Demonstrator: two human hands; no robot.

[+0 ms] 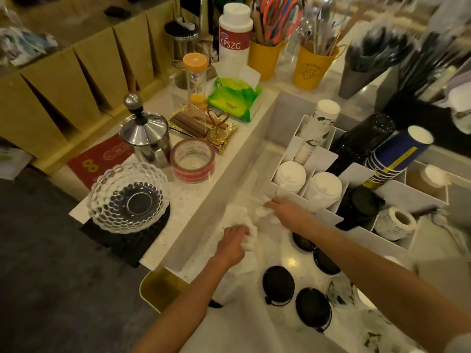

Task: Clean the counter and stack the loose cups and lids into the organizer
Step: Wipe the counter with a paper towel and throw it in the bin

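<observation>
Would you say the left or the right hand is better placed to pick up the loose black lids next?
Probably the right. The left hand is pressed on the white cloth, while the right hand looks free beside the organizer, and the black lids lie on its side.

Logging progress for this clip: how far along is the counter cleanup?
Done: the organizer already holds several cup stacks, including white cups. In hand: the left hand presses a white cloth on the counter; the right hand reaches toward small white bits beside the organizer. Left: loose black lids and floral cups lie unstacked.
</observation>
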